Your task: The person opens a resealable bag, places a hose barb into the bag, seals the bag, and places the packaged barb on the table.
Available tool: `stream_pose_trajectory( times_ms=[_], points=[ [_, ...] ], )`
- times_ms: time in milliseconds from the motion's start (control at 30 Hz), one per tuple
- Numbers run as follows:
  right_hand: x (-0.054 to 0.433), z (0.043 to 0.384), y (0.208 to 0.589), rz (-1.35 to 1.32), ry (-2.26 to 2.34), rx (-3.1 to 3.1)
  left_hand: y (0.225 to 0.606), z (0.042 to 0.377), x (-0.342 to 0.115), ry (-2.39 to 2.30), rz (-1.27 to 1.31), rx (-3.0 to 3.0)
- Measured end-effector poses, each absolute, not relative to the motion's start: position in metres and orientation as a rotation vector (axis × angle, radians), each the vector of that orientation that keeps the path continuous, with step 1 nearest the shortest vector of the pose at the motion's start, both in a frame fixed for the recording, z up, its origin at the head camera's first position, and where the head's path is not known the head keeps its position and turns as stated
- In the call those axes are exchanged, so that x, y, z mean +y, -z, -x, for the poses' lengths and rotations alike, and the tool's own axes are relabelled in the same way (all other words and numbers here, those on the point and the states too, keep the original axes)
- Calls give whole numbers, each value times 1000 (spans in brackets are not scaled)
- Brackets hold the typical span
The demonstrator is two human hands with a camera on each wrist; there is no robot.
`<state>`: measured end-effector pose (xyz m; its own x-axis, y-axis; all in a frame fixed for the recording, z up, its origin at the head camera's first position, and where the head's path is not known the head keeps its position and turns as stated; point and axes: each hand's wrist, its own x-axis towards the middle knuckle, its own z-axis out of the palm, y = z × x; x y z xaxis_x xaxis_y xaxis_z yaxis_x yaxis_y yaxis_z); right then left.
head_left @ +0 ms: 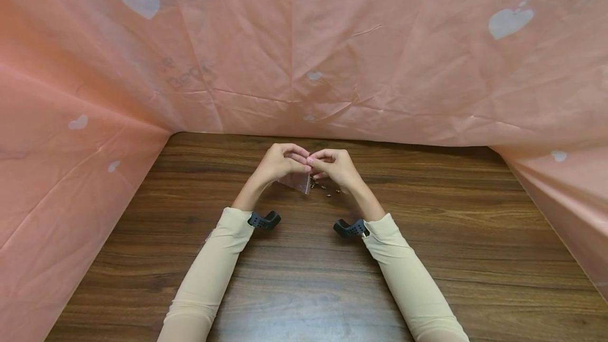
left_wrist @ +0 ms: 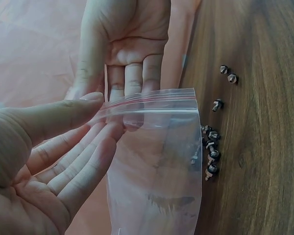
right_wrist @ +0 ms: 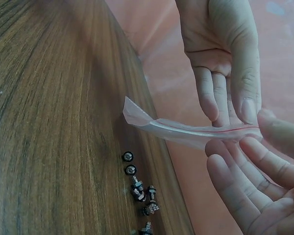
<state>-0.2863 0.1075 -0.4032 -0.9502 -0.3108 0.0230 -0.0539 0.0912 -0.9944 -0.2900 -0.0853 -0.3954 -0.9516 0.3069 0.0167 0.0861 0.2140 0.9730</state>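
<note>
A clear zip-lock bag (left_wrist: 157,171) with a red line along its seal hangs between both hands. My left hand (head_left: 277,165) pinches its top edge between thumb and fingers. At the same top edge, the thumb and fingers of my right hand (head_left: 338,168) pinch the seal, close to the left fingertips. In the right wrist view, the seal strip (right_wrist: 186,131) is seen nearly edge-on and bends at its far end. Several small metal fittings (left_wrist: 213,154) with dark rings lie loose on the table beside the bag; some show through or behind its edge in the left wrist view.
The dark wooden table (head_left: 309,268) runs beneath both arms. A pink sheet (head_left: 332,57) with white hearts hangs behind it and along both sides. A dark strap (head_left: 264,220) sits at the left wrist, and another strap (head_left: 350,228) at the right.
</note>
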Motion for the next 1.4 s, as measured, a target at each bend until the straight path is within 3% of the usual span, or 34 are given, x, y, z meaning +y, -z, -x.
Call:
stream_pose_trajectory(
  times_ms=[1400],
  points=[
    [109,285,401,355,1957,2178,394,290,-83,-1758,-388,2372]
  ],
)
